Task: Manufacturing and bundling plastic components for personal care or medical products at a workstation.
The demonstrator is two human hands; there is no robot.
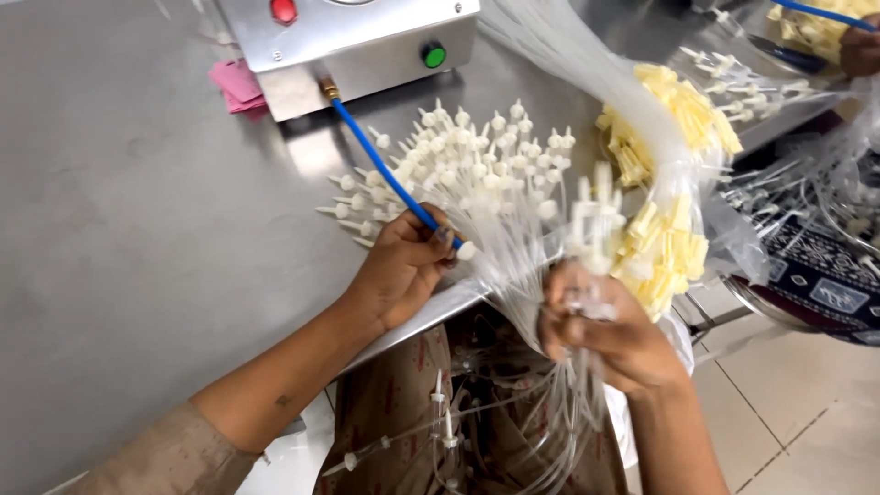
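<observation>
My left hand grips the end of a thin blue hose at the table's front edge, its tip held against a white connector. The hose runs back to a metal box with a red and a green button. My right hand is closed around a small bunch of clear tubes with white ends, held upright just off the table edge. A large fan of clear tubes with white connectors lies on the steel table between my hands.
Clear bags hold bunches of tubes with yellow caps to the right. Pink paper lies beside the box. Another person's hand holds a second blue hose at the top right. Loose tubes hang over my lap.
</observation>
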